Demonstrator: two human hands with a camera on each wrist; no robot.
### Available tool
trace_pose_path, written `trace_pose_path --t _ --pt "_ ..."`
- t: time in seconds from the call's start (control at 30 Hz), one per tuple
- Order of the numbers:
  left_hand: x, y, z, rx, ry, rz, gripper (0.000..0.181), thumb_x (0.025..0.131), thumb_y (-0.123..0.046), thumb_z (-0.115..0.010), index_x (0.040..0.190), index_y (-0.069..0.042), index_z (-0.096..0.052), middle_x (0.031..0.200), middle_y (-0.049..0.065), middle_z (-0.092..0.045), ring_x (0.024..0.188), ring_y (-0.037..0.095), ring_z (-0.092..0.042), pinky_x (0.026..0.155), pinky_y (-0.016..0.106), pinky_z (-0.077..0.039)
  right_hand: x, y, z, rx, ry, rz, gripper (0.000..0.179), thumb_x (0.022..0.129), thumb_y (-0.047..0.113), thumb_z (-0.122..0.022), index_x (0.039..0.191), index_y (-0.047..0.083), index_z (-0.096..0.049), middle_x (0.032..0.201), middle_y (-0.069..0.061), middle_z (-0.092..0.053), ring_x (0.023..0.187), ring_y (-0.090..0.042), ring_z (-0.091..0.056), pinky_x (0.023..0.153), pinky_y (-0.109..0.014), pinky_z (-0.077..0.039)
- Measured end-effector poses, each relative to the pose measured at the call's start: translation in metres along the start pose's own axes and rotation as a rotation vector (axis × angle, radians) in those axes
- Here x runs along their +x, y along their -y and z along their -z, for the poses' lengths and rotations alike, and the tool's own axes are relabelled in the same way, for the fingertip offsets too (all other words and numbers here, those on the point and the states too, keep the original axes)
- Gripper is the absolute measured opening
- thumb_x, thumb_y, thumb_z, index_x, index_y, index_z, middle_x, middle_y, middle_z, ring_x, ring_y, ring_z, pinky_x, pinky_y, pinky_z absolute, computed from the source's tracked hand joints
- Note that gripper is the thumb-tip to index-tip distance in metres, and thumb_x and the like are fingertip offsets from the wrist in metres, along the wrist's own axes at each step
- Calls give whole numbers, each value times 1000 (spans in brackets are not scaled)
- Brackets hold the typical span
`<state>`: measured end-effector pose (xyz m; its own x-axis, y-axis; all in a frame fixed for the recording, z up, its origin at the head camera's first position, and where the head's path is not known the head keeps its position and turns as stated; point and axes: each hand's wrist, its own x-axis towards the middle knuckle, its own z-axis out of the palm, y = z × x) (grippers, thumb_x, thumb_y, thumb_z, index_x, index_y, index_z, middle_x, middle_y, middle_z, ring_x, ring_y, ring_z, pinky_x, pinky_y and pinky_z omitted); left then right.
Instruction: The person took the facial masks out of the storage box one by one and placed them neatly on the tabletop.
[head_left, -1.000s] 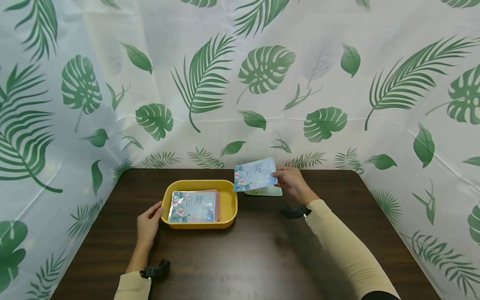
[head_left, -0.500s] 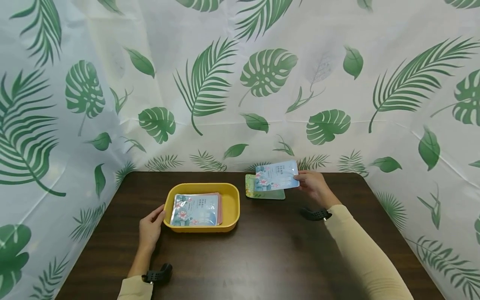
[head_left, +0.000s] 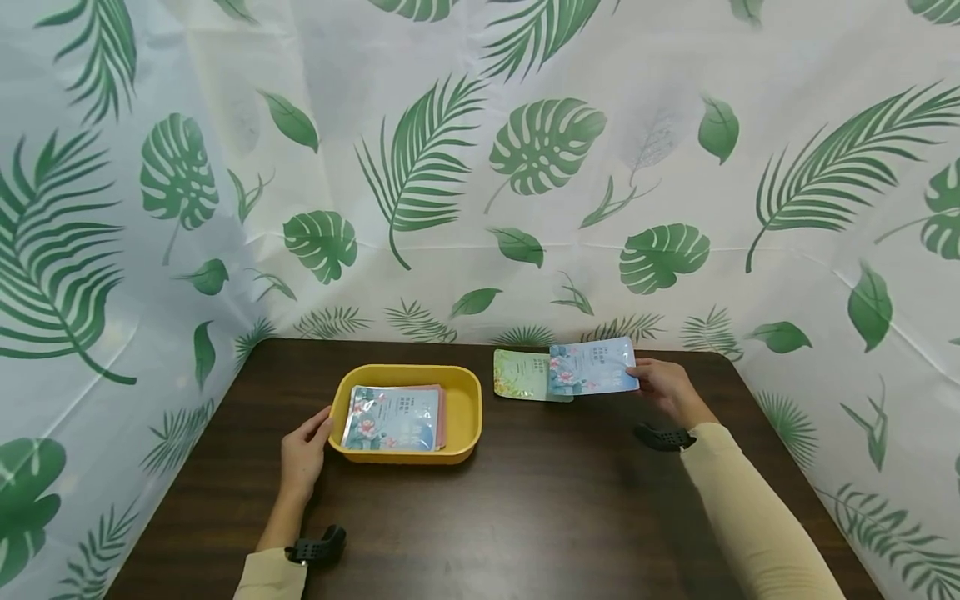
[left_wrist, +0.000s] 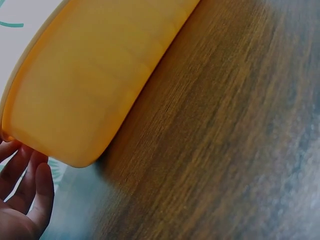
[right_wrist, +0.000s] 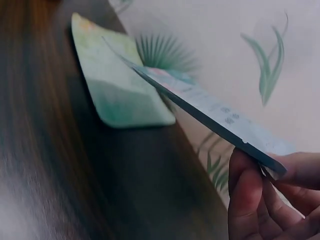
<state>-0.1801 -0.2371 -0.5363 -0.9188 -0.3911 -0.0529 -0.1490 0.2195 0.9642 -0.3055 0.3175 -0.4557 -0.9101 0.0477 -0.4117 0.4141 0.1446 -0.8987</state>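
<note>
My right hand (head_left: 666,387) pinches the right edge of a blue floral facial mask packet (head_left: 594,368) between thumb and fingers. It holds the packet tilted above the table, as the right wrist view shows, and in the head view it overlaps a green mask packet (head_left: 521,375) lying at the table's back. At the yellow tray (head_left: 467,417), my left hand (head_left: 302,458) grips the left end, fingertips at the rim in the left wrist view. Inside the tray lies another blue floral mask packet (head_left: 392,418), with a pink packet (head_left: 441,417) showing beneath its right side.
The dark wooden table (head_left: 480,525) runs back to a white curtain (head_left: 450,167) with green leaf prints. Black bands (head_left: 318,546) sit on both wrists. The green packet lies right of the tray, close to the back edge.
My right hand has carried the blue packet rightward, away from the tray, uncovering more of the green packet's left part. My left hand has stayed at the tray's rim.
</note>
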Motion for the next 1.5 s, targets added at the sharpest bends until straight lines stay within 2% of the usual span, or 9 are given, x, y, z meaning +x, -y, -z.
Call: trace_pose_path --t 0.13,0.4,0.57,0.77,0.87,0.93,1.1,1.3,1.5 --pt "0 0 0 5 -5 4 42 101 -26 -53 135 -2 -56 142 16 -54 133 26 -47 76 -5 -36 5 -9 10 -51 6 -6 52 101 17 -52 145 -6 -36 81 13 -63 76 -8 -62 81 -31 -52" --pt "-2 -2 -2 -11 -12 -5 43 101 -28 -54 135 -2 -57 141 17 -54 132 27 -48 77 -4 -37 16 -20 24 -74 -19 -46 55 100 15 -53 146 -8 -34 86 9 -62 78 -9 -61 73 -26 -53" --pt "-2 -1 -1 -12 -21 -11 43 101 -28 -54 135 -2 -57 140 17 -54 132 27 -48 77 -5 -37 26 -26 27 -175 -76 -27 50 99 12 -54 141 -11 -40 86 5 -62 73 -8 -62 74 -30 -56" --pt "0 2 0 -18 -31 -16 42 101 -27 -53 135 -2 -57 140 17 -55 131 27 -49 77 -4 -38 37 -32 25 -294 -183 19 43 96 8 -55 133 -14 -48 99 -15 -64 69 -11 -60 67 -31 -56" --pt "0 2 0 -10 -27 -13 43 101 -29 -53 135 -3 -57 141 17 -54 131 26 -49 77 -4 -38 41 -34 25 -352 -231 14 41 95 7 -56 129 -14 -52 114 -28 -61 78 -18 -61 63 -29 -53" --pt "1 2 -1 -5 -24 -16 44 101 -29 -53 135 -3 -57 141 17 -54 131 26 -48 77 -5 -37 42 -36 26 -394 -267 22 39 94 7 -58 126 -15 -54 118 -30 -60 83 -23 -61 62 -28 -52" --pt "1 3 -3 0 -22 -15 43 101 -29 -53 135 -2 -57 141 16 -54 131 26 -48 78 -5 -37 46 -42 31 -483 -327 20 37 92 8 -60 121 -14 -58 113 -30 -62 87 -28 -59 60 -30 -49" --pt "-1 1 -2 4 -19 -6 44 101 -29 -53 135 -2 -57 141 17 -54 132 26 -48 77 -5 -36 55 -48 31 -532 -340 -14 36 93 11 -58 121 -12 -59 122 -30 -59 94 -33 -56 67 -34 -49" --pt "1 1 -2 1 -22 -14 43 101 -29 -53 135 -2 -57 141 17 -54 131 27 -49 78 -4 -37 54 -47 28 -587 -352 -15 36 92 11 -58 120 -12 -61 122 -30 -59 94 -34 -52 65 -34 -45"
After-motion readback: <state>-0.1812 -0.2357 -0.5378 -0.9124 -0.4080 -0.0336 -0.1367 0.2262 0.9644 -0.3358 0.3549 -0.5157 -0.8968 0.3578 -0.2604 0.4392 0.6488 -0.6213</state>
